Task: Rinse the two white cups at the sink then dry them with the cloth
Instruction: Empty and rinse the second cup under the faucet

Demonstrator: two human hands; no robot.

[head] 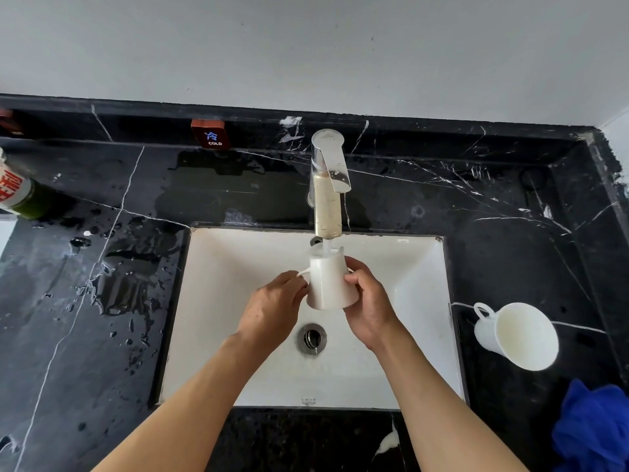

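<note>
far left: one bottle [13,189] with a red-and-white label, cut off by the frame edge, standing on the black marble counter [85,335] amid puddles and droplets. further back on the ledge, one dark sign [211,134] marked "cold".

centre: one white rectangular sink [408,267], one round metal drain [311,338], one chrome tap [328,182] with a thin stream running straight down.

two hands over the basin. left hand [272,308] closed on the thin handle at the cup's left side. right hand [369,304] wrapped around the right wall, thumb in front, fingers behind.

two white cups in all. held cup [332,284] directly under the spout, above the drain: upside down, flat base up and meeting the stream, wider mouth facing down toward the basin, long axis near vertical, handle pointing left. plain glossy white, tapered, wet on the base.

right of the sink: second cup [517,335] upright on the counter, near the basin's right edge but apart from it, mouth up and toward the camera, loop handle pointing left and back. same plain white, inside looking empty.

bottom right corner: one blue cloth [592,430], bunched on the counter, partly out of frame, just in front of the second cup without touching it.
</note>
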